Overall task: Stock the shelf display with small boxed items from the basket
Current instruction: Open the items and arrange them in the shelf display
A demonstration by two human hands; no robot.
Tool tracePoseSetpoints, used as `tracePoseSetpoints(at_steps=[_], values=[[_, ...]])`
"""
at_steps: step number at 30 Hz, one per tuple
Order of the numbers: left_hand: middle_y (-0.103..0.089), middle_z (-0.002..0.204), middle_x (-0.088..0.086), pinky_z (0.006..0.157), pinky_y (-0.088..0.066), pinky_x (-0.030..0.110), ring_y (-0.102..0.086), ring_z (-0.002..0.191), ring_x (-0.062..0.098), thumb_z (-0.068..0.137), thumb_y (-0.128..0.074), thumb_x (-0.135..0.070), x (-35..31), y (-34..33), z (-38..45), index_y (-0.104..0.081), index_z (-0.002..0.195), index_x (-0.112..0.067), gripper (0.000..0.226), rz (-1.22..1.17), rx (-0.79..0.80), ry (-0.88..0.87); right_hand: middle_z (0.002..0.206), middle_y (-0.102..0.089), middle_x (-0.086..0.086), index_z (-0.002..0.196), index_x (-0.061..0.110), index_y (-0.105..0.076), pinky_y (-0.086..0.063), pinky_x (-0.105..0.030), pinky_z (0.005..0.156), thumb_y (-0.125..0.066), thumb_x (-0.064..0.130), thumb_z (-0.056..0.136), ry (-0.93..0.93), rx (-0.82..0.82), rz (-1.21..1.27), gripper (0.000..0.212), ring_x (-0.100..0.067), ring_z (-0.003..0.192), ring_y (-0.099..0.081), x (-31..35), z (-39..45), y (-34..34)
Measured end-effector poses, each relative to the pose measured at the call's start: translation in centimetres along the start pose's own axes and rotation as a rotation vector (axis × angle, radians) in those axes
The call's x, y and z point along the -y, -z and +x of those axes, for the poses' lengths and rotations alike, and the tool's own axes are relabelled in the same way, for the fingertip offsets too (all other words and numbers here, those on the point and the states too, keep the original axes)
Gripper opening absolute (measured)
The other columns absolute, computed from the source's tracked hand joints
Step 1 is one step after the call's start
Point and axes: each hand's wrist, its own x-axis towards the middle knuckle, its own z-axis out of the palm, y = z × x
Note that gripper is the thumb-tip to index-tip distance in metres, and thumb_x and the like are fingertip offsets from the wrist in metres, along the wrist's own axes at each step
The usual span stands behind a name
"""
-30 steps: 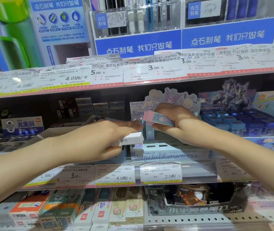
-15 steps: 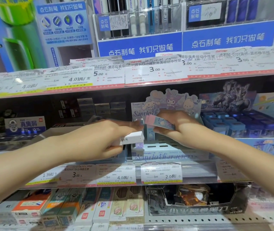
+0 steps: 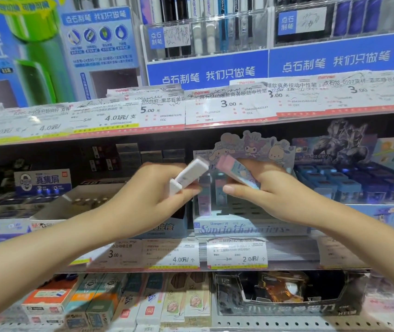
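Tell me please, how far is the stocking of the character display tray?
Done: two tall pastel boxes already stand in the slotted character display tray. In hand: the left hand holds a white rectangular box, and the right hand holds a pink-and-blue box, both above the tray. Left: both boxes need slotting in, and many slots look empty. The basket is not visible.

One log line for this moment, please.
left hand holds white box | right hand holds pink-blue box | both above character display tray
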Motion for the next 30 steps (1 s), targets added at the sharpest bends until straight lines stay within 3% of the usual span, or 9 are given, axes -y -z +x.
tracePoseSetpoints(at_steps=[2,4,7,12,14,17,22,25,30], values=[[-0.033,0.045,-0.004,0.043,-0.021,0.019,-0.029,0.042,0.007,0.084,-0.060,-0.044,-0.7,-0.2,0.2,-0.038,0.048,-0.014,0.052,-0.120,-0.054,0.088,0.038,-0.039,0.006,0.055,0.024,-0.032,-0.029,-0.016,0.042,-0.049,0.045,0.084,-0.028,-0.002,-0.073,0.039,-0.006,0.039,-0.037,0.3,0.0,-0.4],[-0.030,0.044,0.000,0.042,-0.019,0.020,-0.024,0.041,0.009,0.082,-0.061,-0.044,-1.1,-0.3,0.3,-0.036,0.047,-0.004,0.059,-0.255,-0.050,0.159,0.045,-0.030,0.007,0.055,0.021,-0.033,-0.027,-0.019,0.044,-0.045,0.053,0.077,0.001,0.004,-0.110,0.041,-0.008,0.043,-0.034,0.3,0.0,-0.8],[-0.033,0.045,0.006,0.040,-0.020,0.021,-0.026,0.040,0.012,0.081,-0.063,-0.042,-1.7,-0.5,0.5,-0.048,0.062,0.014,0.061,-0.413,-0.009,0.229,0.052,-0.039,0.007,0.064,0.022,-0.044,-0.028,-0.023,0.049,-0.048,0.050,0.082,0.054,0.057,-0.122,0.033,-0.008,0.050,-0.038,0.2,0.1,-1.3],[-0.038,0.040,0.002,0.036,-0.022,0.016,-0.027,0.035,0.010,0.075,-0.063,-0.034,-2.1,-0.7,0.8,-0.054,0.073,0.021,0.056,-0.516,-0.002,0.358,0.057,-0.041,0.009,0.071,0.020,-0.047,-0.029,-0.024,0.051,-0.052,0.045,0.085,0.055,0.091,-0.119,0.029,-0.008,0.053,-0.039,0.5,0.1,-1.6],[-0.038,0.041,0.004,0.036,-0.021,0.016,-0.027,0.035,0.010,0.068,-0.064,-0.038,-2.0,-0.6,0.8,-0.058,0.071,0.017,0.056,-0.524,-0.001,0.401,0.061,-0.042,0.009,0.071,0.024,-0.045,-0.031,-0.025,0.052,-0.048,0.050,0.084,0.067,0.096,-0.100,0.029,-0.009,0.055,-0.039,0.6,-0.1,-1.5],[-0.039,0.040,0.001,0.036,-0.021,0.017,-0.029,0.035,0.010,0.066,-0.068,-0.034,-2.3,-0.2,0.7,-0.064,0.048,-0.011,0.029,-0.558,0.023,0.451,0.067,-0.048,0.003,0.079,0.019,-0.050,-0.035,-0.028,0.055,-0.042,0.051,0.084,0.061,0.106,-0.047,0.033,-0.012,0.059,-0.042,0.4,-0.2,-1.4],[-0.041,0.043,0.003,0.037,-0.020,0.017,-0.029,0.037,0.011,0.062,-0.068,-0.029,-2.2,0.4,0.7,-0.070,0.084,0.001,0.037,-0.619,0.079,0.416,0.067,-0.046,0.008,0.077,0.022,-0.051,-0.037,-0.026,0.056,-0.046,0.039,0.088,0.046,0.143,0.094,0.020,-0.006,0.059,-0.042,0.2,-0.5,-1.1],[-0.043,0.041,0.001,0.034,-0.022,0.014,-0.031,0.034,0.010,0.062,-0.068,-0.028,-2.5,0.9,0.7,-0.072,0.082,-0.006,0.030,-0.601,0.098,0.409,0.060,-0.048,0.014,0.067,0.027,-0.052,-0.030,-0.012,0.050,-0.047,0.039,0.089,0.023,0.108,0.144,0.025,-0.001,0.051,-0.042,0.2,-0.7,-0.3],[-0.042,0.043,0.003,0.036,-0.023,0.015,-0.031,0.038,0.011,0.071,-0.071,-0.028,-2.5,1.5,1.5,-0.071,0.064,-0.011,0.019,-0.480,0.126,0.446,0.055,-0.044,0.010,0.072,0.010,-0.059,-0.027,-0.012,0.045,-0.047,0.044,0.082,0.012,0.079,0.126,0.037,-0.002,0.043,-0.036,0.5,-0.7,0.4]])
